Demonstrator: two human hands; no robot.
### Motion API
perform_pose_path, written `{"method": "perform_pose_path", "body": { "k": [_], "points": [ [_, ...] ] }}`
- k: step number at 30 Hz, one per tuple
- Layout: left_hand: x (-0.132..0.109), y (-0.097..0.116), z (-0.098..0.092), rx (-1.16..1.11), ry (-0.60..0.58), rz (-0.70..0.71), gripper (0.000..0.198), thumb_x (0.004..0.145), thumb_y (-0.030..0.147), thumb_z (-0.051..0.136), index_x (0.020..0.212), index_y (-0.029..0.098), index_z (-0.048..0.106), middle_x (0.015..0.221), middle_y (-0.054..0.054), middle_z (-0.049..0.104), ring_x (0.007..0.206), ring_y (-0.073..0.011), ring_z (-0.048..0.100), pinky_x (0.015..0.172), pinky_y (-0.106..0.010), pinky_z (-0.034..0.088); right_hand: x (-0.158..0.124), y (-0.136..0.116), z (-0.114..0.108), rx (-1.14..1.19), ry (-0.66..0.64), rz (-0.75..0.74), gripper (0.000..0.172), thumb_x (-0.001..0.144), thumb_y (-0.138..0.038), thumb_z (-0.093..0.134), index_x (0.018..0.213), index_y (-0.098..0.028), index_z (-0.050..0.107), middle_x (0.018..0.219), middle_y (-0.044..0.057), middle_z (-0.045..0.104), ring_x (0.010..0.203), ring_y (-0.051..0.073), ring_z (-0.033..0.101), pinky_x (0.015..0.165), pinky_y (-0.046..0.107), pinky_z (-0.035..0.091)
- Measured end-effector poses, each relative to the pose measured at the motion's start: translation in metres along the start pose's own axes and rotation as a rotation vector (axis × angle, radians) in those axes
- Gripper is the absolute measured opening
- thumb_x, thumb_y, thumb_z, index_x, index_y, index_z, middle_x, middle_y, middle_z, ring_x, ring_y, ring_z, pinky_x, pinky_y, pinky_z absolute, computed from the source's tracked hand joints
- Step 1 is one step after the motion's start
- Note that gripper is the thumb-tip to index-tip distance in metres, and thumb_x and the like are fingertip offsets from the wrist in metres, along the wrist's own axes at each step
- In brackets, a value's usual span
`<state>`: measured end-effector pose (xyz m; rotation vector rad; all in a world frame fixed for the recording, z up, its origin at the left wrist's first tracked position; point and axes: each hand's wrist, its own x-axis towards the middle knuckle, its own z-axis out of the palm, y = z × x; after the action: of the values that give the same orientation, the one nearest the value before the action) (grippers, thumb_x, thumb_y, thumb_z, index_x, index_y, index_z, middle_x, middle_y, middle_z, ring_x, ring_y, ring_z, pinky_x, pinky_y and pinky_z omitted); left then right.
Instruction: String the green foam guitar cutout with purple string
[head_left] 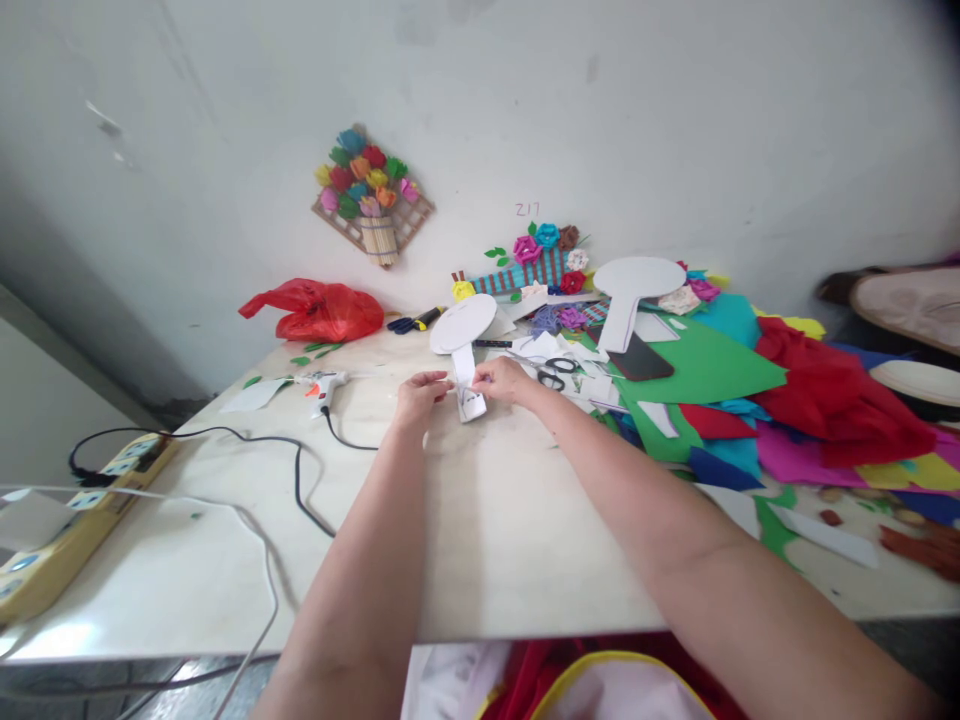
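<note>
A white paddle-shaped cutout [463,325] lies on the table in front of me, its round head away from me and its handle toward me. Dark marks show near the handle's lower end. My left hand [424,395] has its fingertips closed at the handle's left edge. On the other side, my right hand [504,381] is pinched over the handle; whatever small thing sits in its fingertips is hidden. Black-handled scissors [555,374] lie just right of that hand. A second white paddle-shaped cutout [637,280] rests on the pile to the right.
A white glue gun [325,390] lies at left, its cord on the table. Further left are a yellow power strip [90,520] and loose cables. Behind are a red plastic bag [322,312] and pliers [420,320]. Green sheet [705,360] and red fabric [825,400] heap at right.
</note>
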<state>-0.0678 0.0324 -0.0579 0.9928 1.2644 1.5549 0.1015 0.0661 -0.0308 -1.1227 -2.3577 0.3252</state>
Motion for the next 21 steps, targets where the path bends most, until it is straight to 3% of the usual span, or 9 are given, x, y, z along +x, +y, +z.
{"method": "perform_pose_path", "body": {
  "k": [4,7,10,15,18,21],
  "points": [
    [0.0,0.002,0.0,-0.05,-0.055,0.073,0.035,0.046,0.02,0.075,0.077,0.012,0.062,0.062,-0.004,0.065,0.057,-0.0107,0.055,0.058,-0.024,0.038,-0.002,-0.004,-0.004,0.055,-0.028,0.005,0.021,0.072,-0.025,0.058,0.086,-0.018,0.07,0.069,0.001,0.066,0.062,0.01,0.053,0.057,0.02,0.032],
    [0.0,0.002,0.001,-0.083,-0.118,0.138,0.035,0.049,0.022,0.075,0.08,0.011,0.062,0.064,-0.004,0.065,0.059,-0.0107,0.056,0.06,-0.024,0.038,-0.003,-0.01,-0.006,0.141,-0.092,0.059,0.029,0.074,-0.029,0.056,0.097,-0.018,0.068,0.058,-0.001,0.061,0.056,0.01,0.052,0.056,0.02,0.033],
    [0.0,0.002,0.002,-0.095,-0.148,0.153,0.036,0.05,0.023,0.075,0.081,0.011,0.062,0.065,-0.005,0.065,0.062,-0.012,0.058,0.061,-0.024,0.038,-0.004,-0.016,-0.007,0.169,-0.121,0.104,0.024,0.074,-0.03,0.055,0.087,-0.017,0.071,0.048,-0.003,0.055,0.052,0.009,0.05,0.054,0.02,0.032],
    [-0.002,0.003,0.005,-0.079,-0.159,0.169,0.039,0.052,0.028,0.074,0.085,0.013,0.063,0.07,-0.006,0.066,0.065,-0.0129,0.057,0.064,-0.025,0.038,-0.005,-0.018,-0.003,0.181,-0.048,0.072,0.018,0.072,-0.027,0.056,0.073,-0.016,0.07,0.045,-0.003,0.053,0.053,0.009,0.049,0.054,0.019,0.031],
    [0.0,0.004,0.004,0.086,-0.051,0.219,0.031,0.062,0.041,0.067,0.08,0.015,0.066,0.075,-0.006,0.067,0.072,-0.0154,0.057,0.064,-0.025,0.037,-0.003,-0.013,0.001,0.235,-0.022,0.051,0.017,0.071,-0.025,0.055,0.07,-0.015,0.068,0.044,-0.004,0.051,0.051,0.008,0.047,0.053,0.019,0.031],
    [0.003,0.006,0.001,0.398,0.116,0.246,0.03,0.063,0.047,0.063,0.057,0.018,0.065,0.061,-0.006,0.062,0.074,-0.0204,0.054,0.062,-0.027,0.035,-0.002,-0.008,0.005,0.347,-0.009,0.062,0.018,0.071,-0.026,0.054,0.067,-0.013,0.066,0.044,-0.004,0.049,0.048,0.007,0.045,0.052,0.019,0.032]
  ]
}}
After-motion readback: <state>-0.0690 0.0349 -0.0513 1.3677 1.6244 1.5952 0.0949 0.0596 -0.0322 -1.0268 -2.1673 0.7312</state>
